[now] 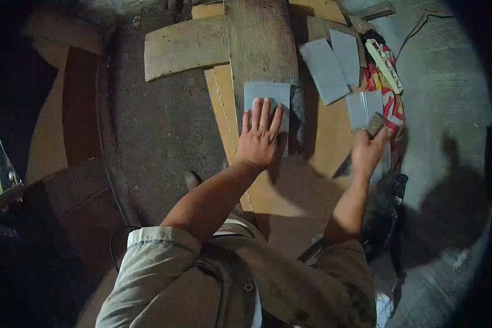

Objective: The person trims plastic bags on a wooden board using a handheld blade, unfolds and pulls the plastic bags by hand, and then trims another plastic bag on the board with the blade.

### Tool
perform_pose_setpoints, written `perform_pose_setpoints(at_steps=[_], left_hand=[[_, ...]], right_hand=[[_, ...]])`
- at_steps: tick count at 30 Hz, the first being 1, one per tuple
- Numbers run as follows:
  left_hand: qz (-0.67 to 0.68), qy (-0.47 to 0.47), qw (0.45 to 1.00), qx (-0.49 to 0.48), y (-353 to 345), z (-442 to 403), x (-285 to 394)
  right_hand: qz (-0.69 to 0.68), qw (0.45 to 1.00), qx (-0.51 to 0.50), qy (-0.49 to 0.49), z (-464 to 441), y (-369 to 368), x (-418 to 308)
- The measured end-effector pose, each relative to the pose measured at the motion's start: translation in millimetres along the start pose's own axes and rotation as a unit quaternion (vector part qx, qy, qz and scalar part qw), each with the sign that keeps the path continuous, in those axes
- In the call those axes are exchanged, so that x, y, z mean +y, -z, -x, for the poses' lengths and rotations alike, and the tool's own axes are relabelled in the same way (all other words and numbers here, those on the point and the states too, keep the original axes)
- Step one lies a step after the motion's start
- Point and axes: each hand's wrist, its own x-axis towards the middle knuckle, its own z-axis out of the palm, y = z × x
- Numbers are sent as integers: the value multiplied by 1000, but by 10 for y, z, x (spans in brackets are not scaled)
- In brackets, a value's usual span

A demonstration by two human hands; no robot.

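Left hand point(261, 138) flat, fingers extended and loosely spread, pressing pale sheet point(268, 91) on wooden plank point(261, 46). Right hand point(367, 153), fingers clenched around brownish handle point(375, 124), beside other pale sheets point(326, 71).

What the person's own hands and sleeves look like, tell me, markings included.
The left hand and right hand are ungloved, with no watch or band visible at either wrist. The sleeves are short: the left sleeve is pale beige-grey with a wide hem; the right sleeve looks darker brown in shadow, its edge hard to make out. No cables or markings show.
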Motion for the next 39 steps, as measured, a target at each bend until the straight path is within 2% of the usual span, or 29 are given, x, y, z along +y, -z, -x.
perform_pose_setpoints(at_steps=[1, 2, 4, 5, 7, 9, 11, 12, 13, 15, 17, 20, 23, 27, 28, 29, 31, 36, 39], left_hand=[[1, 1, 1000, -1, -1, -2, -1], [9, 3, 1000, 0, 6, -6, 1], [18, 7, 1000, -1, 15, 2, 6], [13, 4, 1000, 0, 17, -2, 2], [8, 1, 1000, 0, 35, 5, -1], [22, 3, 1000, 3, 54, 1, 11], [8, 2, 1000, -1, 24, 1, 5], [-8, 2, 1000, -3, 13, -4, -1], [-8, 2, 1000, -3, 9, -8, -3], [30, 13, 999, 7, 32, -9, 11], [40, 15, 999, 7, 78, -8, 28], [49, 9, 999, 3, 83, -9, 17], [41, 0, 999, 16, 47, 1, -14], [46, 4, 999, 7, 62, -4, 2], [49, 1, 999, 15, 59, -5, -7], [48, 1, 999, 14, 61, 4, -16], [68, -1, 997, 26, 76, 2, -3], [65, 5, 998, 20, 111, -19, 9], [49, 3, 999, 13, 127, -10, 10]], right_hand=[[-212, 974, -39, -76, -17, 104, -189], [-211, 974, -40, -76, -29, 130, -312], [-463, 885, -21, 43, -53, 140, -552], [-463, 885, -23, 43, -68, 165, -704], [-597, 783, -88, 149, -69, 195, -975], [-603, 778, -68, 162, -127, 94, -1097], [-711, 632, -185, 245, -156, 11, -1198], [-735, 640, -127, 187, -61, -66, -1383], [-735, 639, -127, 187, -37, -129, -1447], [-717, 633, -176, 234, -29, -239, -1546], [-718, 643, -164, 210, 17, -330, -1648], [-731, 602, -203, 248, 29, -507, -1687], [-707, 617, -235, 254, 62, -522, -1641], [-716, 604, -230, 264, 100, -521, -1730], [-675, 646, -243, 262, 86, -571, -1709], [-676, 645, -243, 261, 83, -632, -1705], [-655, 686, -227, 222, 52, -717, -1715], [-617, 699, -248, 263, 36, -690, -1675], [-613, 703, -259, 253, 54, -679, -1693]])
